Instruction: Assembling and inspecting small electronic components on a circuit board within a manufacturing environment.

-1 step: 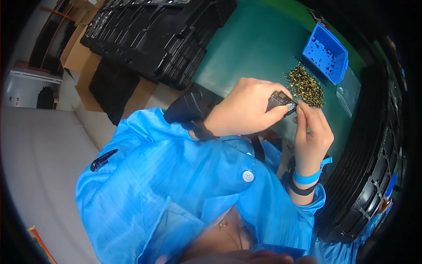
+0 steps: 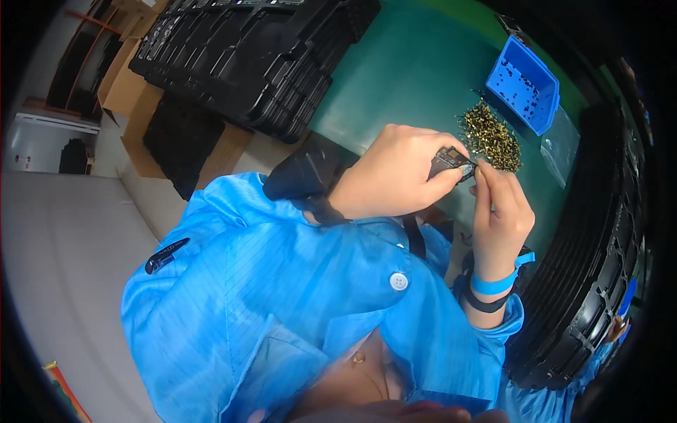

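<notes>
My left hand [image 2: 391,173] is closed around a small dark electronic module [image 2: 446,163], gripping it between thumb and fingers. A pale round spot shows on the module beside my thumb tip. At the module's right edge, the thumb and forefinger of my right hand [image 2: 502,201] are pinched together. Whatever sits between those fingertips is too small to make out. Just beyond both hands, a loose pile of tiny gold-and-black parts [image 2: 491,137] lies on the green table mat [image 2: 395,77]. Behind the pile stands a blue plastic bin [image 2: 543,120] with small black pieces scattered inside.
Stacked black trays rise at the left [image 2: 233,63] and along the right [image 2: 564,275]. A clear plastic bag [image 2: 560,151] lies right of the pile. Open cardboard boxes [image 2: 134,134] stand at the far left. Another person's blue sleeve [image 2: 543,402] shows at lower right.
</notes>
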`<state>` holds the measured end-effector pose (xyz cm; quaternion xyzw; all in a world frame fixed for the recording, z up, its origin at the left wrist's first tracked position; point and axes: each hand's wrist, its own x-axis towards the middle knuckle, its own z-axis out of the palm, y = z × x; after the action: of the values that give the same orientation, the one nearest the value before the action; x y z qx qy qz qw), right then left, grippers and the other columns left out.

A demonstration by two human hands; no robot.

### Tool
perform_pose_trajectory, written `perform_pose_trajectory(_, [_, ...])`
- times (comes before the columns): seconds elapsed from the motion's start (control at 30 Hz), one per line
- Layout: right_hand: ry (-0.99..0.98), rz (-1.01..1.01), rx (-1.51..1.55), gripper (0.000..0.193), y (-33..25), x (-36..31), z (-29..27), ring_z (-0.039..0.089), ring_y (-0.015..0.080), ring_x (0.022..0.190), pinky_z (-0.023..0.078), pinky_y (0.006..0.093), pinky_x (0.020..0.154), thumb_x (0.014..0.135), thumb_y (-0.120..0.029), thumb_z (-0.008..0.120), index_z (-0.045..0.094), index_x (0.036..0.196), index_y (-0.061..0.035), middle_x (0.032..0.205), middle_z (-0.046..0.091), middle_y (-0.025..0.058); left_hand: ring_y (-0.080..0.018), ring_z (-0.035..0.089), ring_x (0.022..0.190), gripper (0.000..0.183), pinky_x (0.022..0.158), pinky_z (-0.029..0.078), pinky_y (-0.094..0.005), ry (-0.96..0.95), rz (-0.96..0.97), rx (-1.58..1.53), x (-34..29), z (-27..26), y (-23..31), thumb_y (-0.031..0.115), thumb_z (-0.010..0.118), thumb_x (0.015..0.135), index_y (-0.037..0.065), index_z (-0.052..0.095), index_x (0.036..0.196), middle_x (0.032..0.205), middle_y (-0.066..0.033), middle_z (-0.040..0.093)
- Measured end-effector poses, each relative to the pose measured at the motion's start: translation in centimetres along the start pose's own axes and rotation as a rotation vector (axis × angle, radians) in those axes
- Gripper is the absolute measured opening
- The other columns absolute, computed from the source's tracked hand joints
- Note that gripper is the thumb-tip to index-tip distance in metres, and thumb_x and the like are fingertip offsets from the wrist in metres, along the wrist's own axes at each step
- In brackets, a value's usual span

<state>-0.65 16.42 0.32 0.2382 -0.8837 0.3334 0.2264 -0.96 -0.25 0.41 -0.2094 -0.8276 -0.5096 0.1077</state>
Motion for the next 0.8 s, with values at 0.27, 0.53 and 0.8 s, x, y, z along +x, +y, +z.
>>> perform_pose_trajectory(0.27, [-0.094,-0.231,-0.153,0.029,0.8,0.3,-0.4,0.059,0.025,0.061,0.048,0.0314,0.053,0.068,0.002,0.056,0.058,0.097,-0.0015,0.08,0.059,0.0111,-0.0227,0.062,0.069,0.019,0.063,0.047,-0.029,0.007,-0.046,0.015,-0.1,-0.1,-0.1,0.01,0.06,0.073,0.001,0.06,0.089,0.077,-0.013,0.063])
perform_pose_trajectory(0.53, [-0.064,-0.213,-0.072,0.025,1.1,0.3,-0.2,0.059,0.0251,0.061,0.048,0.0306,0.052,0.069,0.004,0.058,0.059,0.094,-0.0007,0.079,0.059,0.0115,-0.0237,0.062,0.069,0.018,0.063,0.048,-0.0294,-0.006,-0.079,-0.049,-0.1,0.0,0.1,0.011,0.06,0.073,0.001,0.06,0.089,0.077,-0.0137,0.062])
perform_pose_trajectory(0.8, [0.059,-0.191,-0.172,0.025,1.0,-0.1,1.3,0.057,0.0241,0.058,0.046,0.0309,0.05,0.07,0.003,0.06,0.06,0.094,-0.0026,0.074,0.057,0.0102,-0.0273,0.062,0.071,0.02,0.062,0.048,-0.0304,0.042,0.002,0.1,0.2,0.4,-0.1,0.012,0.062,0.072,0.0,0.06,0.088,0.078,-0.016,0.062])
